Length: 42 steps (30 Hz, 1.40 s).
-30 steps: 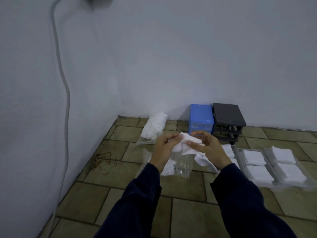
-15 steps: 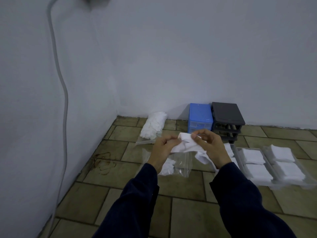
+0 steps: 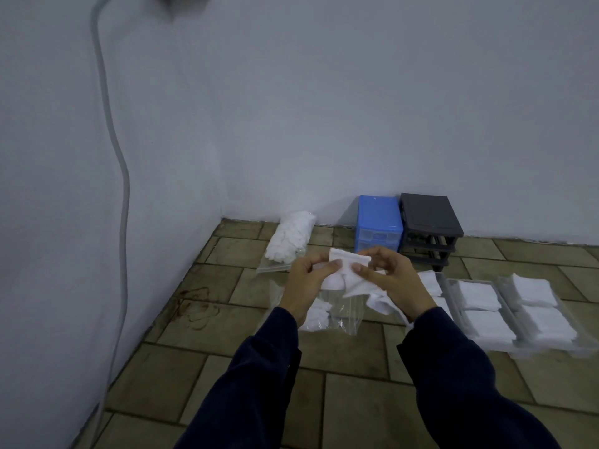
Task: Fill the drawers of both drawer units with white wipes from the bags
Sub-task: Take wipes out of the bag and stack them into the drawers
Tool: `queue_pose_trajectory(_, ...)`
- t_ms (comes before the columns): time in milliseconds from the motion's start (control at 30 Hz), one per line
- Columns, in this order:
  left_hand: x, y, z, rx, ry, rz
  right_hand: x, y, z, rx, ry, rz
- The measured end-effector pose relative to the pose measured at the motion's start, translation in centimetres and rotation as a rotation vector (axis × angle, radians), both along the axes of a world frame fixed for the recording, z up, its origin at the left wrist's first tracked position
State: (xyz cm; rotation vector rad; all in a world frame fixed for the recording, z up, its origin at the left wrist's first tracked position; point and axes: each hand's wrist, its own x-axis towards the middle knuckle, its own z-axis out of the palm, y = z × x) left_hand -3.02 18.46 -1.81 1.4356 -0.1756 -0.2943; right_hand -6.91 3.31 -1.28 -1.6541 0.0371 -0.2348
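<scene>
Presently my left hand (image 3: 308, 280) and right hand (image 3: 387, 280) both pinch one white wipe (image 3: 348, 270), thumbs on its near face and fingers curled behind, holding it stretched between them above the floor. More wipes hang bunched under my right palm. Directly below lies an opened clear bag (image 3: 337, 314) with a few wipes left in it. To the far left, a full bag (image 3: 288, 243) rests by the wall. To the right, removed drawers (image 3: 505, 306) sit on the tiles, holding stacked wipes. Beyond my hands stand the blue drawer unit (image 3: 379, 222) and the dark drawer unit (image 3: 429, 223), touching side by side against the far wall. Assessment: the step in hand is squaring or folding this wipe. Next it must go rightward, flat onto a drawer stack.
</scene>
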Motion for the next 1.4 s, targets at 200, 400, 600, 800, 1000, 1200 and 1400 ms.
queue_pose_trajectory(200,0.0,0.0,-0.2,-0.003,0.004,0.018,0.4,-0.1,-0.3,0.110,0.000,-0.079)
queue_pose_trajectory(400,0.2,0.7,-0.4,-0.023,-0.044,-0.017,0.2,-0.9,0.0,0.238,-0.027,-0.072)
queue_pose_trajectory(600,0.0,0.6,-0.5,-0.113,-0.025,0.002,-0.2,0.2,-0.2,0.074,-0.069,0.013)
queue_pose_trajectory(800,0.0,0.6,-0.3,-0.125,-0.007,-0.041,0.1,1.3,-0.5,0.060,-0.068,-0.070)
queue_pose_trajectory(1000,0.1,0.4,-0.1,-0.129,0.075,-0.042,0.1,1.4,-0.7,-0.012,-0.076,-0.131)
queue_pose_trajectory(1200,0.0,0.5,-0.2,-0.095,0.033,-0.026,0.1,1.3,-0.7,-0.051,-0.062,-0.132)
queue_pose_trajectory(1400,-0.2,0.1,0.0,-0.115,0.066,-0.025,0.0,1.3,-0.9,-0.086,-0.073,-0.158)
